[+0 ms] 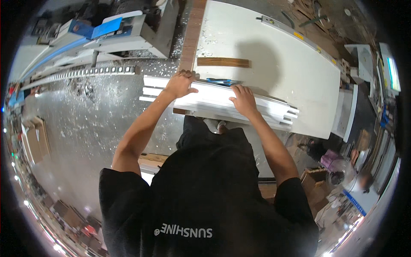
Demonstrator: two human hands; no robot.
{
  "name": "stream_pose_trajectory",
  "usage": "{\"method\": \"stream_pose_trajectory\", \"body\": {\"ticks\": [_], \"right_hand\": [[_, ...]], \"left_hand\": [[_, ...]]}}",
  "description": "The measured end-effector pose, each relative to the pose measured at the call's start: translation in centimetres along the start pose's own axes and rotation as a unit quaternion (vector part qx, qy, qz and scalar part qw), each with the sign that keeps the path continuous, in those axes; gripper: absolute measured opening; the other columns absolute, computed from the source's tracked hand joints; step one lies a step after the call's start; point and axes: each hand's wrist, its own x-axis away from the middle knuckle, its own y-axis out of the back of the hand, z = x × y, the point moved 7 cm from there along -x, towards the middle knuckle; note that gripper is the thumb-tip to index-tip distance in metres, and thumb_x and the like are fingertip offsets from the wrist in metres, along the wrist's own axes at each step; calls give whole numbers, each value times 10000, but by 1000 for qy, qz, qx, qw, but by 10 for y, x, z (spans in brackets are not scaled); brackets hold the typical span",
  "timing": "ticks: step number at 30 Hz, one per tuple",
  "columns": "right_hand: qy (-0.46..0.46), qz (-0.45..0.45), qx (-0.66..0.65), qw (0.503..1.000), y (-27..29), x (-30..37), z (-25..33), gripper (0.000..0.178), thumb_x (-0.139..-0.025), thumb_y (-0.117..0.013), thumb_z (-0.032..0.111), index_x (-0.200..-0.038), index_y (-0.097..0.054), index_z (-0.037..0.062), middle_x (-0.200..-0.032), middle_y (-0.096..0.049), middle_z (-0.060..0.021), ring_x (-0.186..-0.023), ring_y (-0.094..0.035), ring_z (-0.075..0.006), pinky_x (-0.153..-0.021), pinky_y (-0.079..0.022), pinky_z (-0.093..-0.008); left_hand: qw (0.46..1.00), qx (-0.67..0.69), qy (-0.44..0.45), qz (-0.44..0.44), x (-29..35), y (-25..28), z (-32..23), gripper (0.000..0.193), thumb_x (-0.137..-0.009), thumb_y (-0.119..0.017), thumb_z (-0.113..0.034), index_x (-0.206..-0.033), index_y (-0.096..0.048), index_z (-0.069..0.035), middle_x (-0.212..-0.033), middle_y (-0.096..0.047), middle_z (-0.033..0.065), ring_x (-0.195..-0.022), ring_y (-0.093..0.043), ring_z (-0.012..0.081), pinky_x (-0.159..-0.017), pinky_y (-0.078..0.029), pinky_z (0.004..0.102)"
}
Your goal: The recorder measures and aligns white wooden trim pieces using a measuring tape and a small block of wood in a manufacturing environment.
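A bundle of long white profiles lies side by side across the near edge of the white table, with its left ends jutting past the table. My left hand bears on the left part of the bundle, fingers curled over the far edge and thumb apart on top. Farther right, my right hand grips the far side of the same profiles, its thumb on the upper faces. Just beyond the bundle, between my hands, lies a blue-handled tool, perhaps pliers; the profiles partly hide it.
A brown wooden strip lies farther back on the table. A long metal rail with yellow labels runs along its far right edge. Machines with a blue panel stand at the far left. Pale scraps litter the floor. Cardboard boxes sit lower right.
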Motion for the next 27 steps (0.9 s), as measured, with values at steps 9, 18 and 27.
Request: {"method": "stream_pose_trajectory", "body": {"ticks": [9, 18, 27], "right_hand": [[0, -120, -89, 989, 18, 5, 7, 464, -906, -826, 253, -1336, -725, 111, -1298, -755, -112, -1204, -689, -342, -1067, -530, -468], [-41, -44, -95, 994, 20, -4, 1, 539, -867, -878, 322, -1341, -706, 129, -1244, -776, -141, -1147, -732, -367, -1018, -562, -484], [-96, 169, -113, 974, 35, -25, -31, 875, -790, -798, 778, -1436, -688, 198, -1314, -758, -183, -1190, -725, -417, -1068, -557, -507]], "left_hand": [[987, 80, -136, 21, -41, 7, -33, 413, -866, -858, -442, -1122, -784, -127, -1143, -771, 81, -1185, -669, 354, -1097, -492, 469], [983, -15, -177, -49, -26, 3, -50, 294, -943, -811, -341, -1123, -762, -114, -1140, -759, 133, -1161, -678, 361, -1051, -520, 492], [979, 90, -156, -98, -45, 54, -41, 220, -962, -788, -263, -1077, -760, -78, -1037, -690, 131, -1070, -664, 346, -924, -551, 493]]}}
